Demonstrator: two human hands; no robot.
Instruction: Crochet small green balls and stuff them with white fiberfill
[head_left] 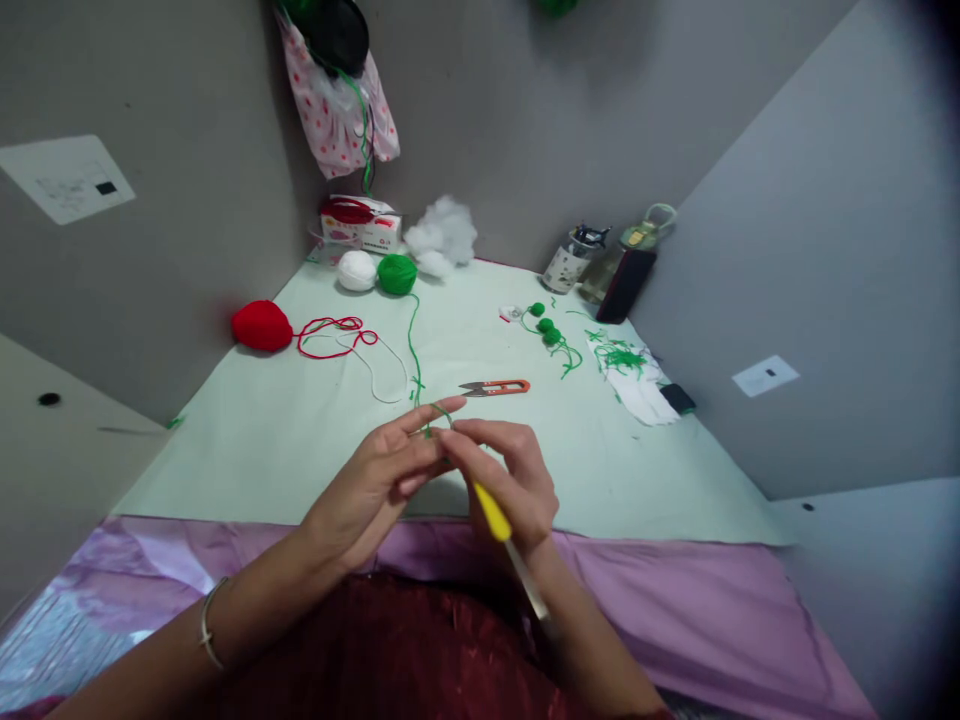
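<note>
Over the near part of the table, my two hands meet at the fingertips. My right hand is closed on a crochet hook with a yellow grip, its pale end pointing back towards me. Green yarn runs from a green yarn ball to my left hand, passing over its raised index finger. The left thumb and another finger pinch the yarn near the hook's tip. Whatever small work sits between the fingertips is mostly hidden. Just beyond the hands lies a pair of orange thread snips.
A red yarn ball and a white yarn ball stand left. Stuffing sits at the back. Small green balls, a pen holder, a phone and green scraps on paper are right. Grey panels enclose the table.
</note>
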